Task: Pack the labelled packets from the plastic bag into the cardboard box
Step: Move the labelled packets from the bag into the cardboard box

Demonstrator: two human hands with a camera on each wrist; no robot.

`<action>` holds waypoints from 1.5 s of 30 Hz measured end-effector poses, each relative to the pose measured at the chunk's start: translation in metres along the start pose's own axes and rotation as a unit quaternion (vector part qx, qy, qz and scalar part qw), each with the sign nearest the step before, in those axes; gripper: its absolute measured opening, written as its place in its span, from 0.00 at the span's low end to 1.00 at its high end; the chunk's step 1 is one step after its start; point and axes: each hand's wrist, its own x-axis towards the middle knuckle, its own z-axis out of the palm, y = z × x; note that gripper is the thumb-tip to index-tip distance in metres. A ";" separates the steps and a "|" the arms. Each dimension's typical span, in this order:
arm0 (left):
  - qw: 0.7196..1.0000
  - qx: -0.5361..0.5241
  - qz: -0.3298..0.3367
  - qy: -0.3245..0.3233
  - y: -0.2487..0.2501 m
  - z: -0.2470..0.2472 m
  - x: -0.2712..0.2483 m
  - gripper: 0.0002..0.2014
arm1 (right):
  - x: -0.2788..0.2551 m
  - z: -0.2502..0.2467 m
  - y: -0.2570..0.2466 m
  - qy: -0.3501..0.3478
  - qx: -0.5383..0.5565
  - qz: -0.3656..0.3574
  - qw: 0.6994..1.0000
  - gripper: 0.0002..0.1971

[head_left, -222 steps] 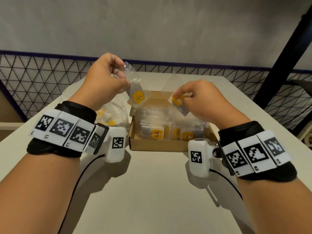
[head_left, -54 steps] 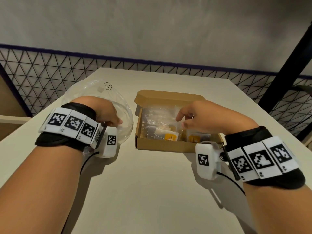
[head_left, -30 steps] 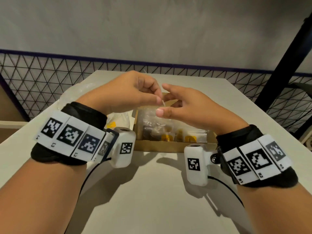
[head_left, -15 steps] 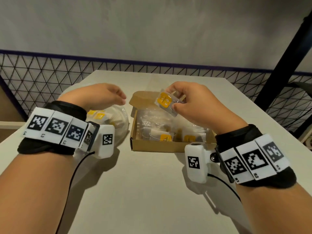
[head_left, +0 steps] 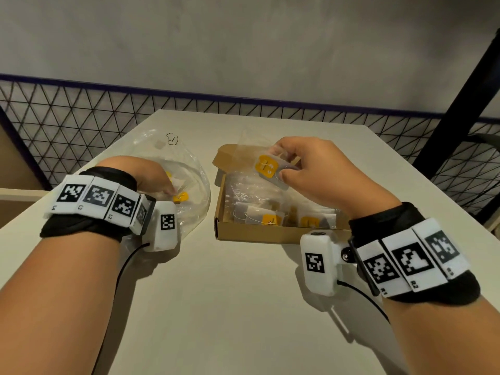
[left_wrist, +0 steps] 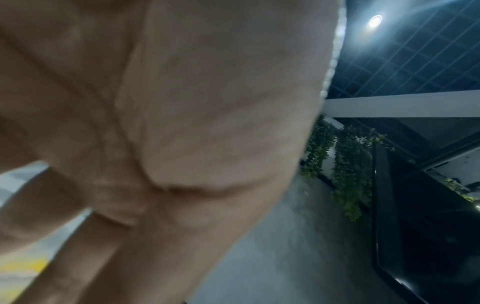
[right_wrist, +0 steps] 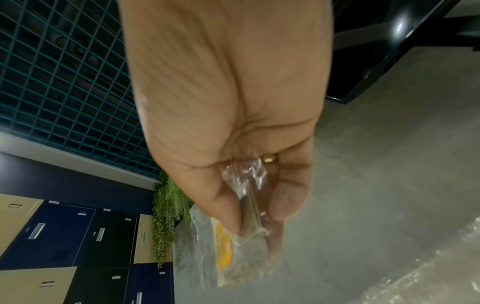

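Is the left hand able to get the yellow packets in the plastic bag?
Probably yes: the left hand is already inside the open plastic bag, fingertips beside a yellow-labelled packet.

Since half a second ago, the left hand (head_left: pixel 151 175) drops from above into the plastic bag (head_left: pixel 189 169) at centre left. The right hand (head_left: pixel 316 171) lowers its pinched packet (head_left: pixel 267 166) nearer the cardboard box (head_left: pixel 259 234).

Right hand (head_left: pixel 319 171) pinches a packet (head_left: pixel 267 166) above the cardboard box (head_left: pixel 259 234); left hand (head_left: pixel 146 177) seemingly inside the plastic bag (head_left: pixel 194 169).
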 end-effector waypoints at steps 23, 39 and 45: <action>0.970 -0.044 0.068 0.229 0.016 -0.017 -0.015 0.12 | -0.002 -0.007 0.000 0.011 0.014 0.007 1.000 0.14; 0.820 -0.422 0.335 0.191 0.047 -0.027 -0.070 0.12 | 0.004 -0.002 0.009 0.027 0.003 0.048 0.998 0.10; 0.784 -0.455 0.405 0.120 0.064 -0.018 -0.077 0.16 | 0.004 -0.001 0.011 0.024 0.032 0.039 0.998 0.13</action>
